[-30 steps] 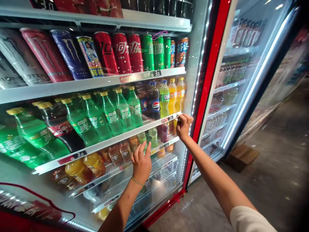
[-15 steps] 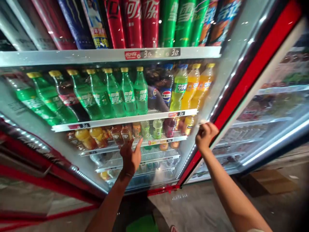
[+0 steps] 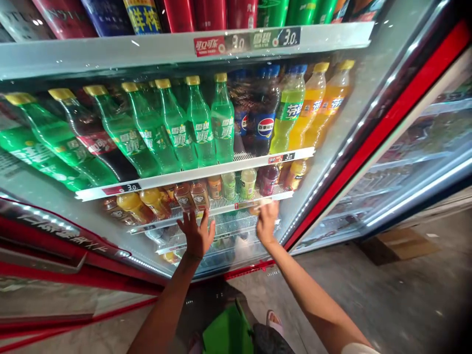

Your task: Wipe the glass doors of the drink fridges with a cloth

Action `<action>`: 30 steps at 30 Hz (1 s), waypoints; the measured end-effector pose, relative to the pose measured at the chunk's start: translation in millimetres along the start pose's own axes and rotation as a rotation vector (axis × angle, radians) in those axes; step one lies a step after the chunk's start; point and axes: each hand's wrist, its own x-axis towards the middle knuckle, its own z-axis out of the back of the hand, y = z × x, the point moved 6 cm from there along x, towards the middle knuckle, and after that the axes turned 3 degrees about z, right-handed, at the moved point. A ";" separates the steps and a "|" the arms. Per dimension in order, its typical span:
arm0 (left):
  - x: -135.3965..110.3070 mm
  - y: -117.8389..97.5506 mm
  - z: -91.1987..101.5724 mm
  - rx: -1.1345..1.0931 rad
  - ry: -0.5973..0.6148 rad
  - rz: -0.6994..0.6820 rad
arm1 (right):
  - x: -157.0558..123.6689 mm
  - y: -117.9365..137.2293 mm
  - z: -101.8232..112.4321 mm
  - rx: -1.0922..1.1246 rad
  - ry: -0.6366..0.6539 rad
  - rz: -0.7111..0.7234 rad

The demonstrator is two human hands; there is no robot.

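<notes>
My left hand (image 3: 198, 235) is open, its fingers spread in front of a lower shelf of the drinks fridge. Nearest to it are brown-labelled bottles (image 3: 199, 194). My right hand (image 3: 267, 222) is closed, with its fingers curled together. A small pale thing shows at its fingertips, too indistinct to name. Just above it stand a dark purple drink bottle (image 3: 269, 179) and a pale green one (image 3: 248, 183). Neither hand grips a bottle.
Above are green soda bottles (image 3: 202, 130), a Pepsi bottle (image 3: 266, 123), orange soda bottles (image 3: 336, 105) and a row of cans. A red door frame (image 3: 368, 130) runs along the right. Below are a green object (image 3: 226, 332) and a foot; flat cardboard (image 3: 401, 246) lies on the floor.
My right hand has moved left from beside the red frame to the front of the lower shelves. My left hand stays near the brown-labelled bottles. The view has come closer to the fridge.
</notes>
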 end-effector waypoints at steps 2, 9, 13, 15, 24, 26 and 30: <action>-0.8 -0.9 -3.8 -0.018 0.012 0.036 | -11.9 46.4 -26.6 0.072 0.258 0.282; -8.7 13.7 0.4 0.010 -0.006 -0.074 | -11.0 12.3 -10.9 0.085 0.294 0.402; -18.1 9.8 -1.5 0.038 -0.116 -0.195 | -8.2 -68.5 29.3 -0.114 -0.146 0.120; -20.8 1.7 -4.0 0.029 -0.157 -0.217 | -12.0 -96.4 43.1 -0.200 -0.254 0.007; -25.7 4.0 -23.4 0.049 -0.160 -0.126 | -23.3 -164.4 80.8 -0.320 -0.157 -0.009; -29.3 11.5 -27.3 0.043 -0.145 -0.086 | -24.5 -171.0 83.5 -0.318 -0.144 -0.034; -31.6 24.0 -32.6 -0.035 -0.054 0.041 | -24.1 -170.3 78.1 -0.253 -0.117 -0.161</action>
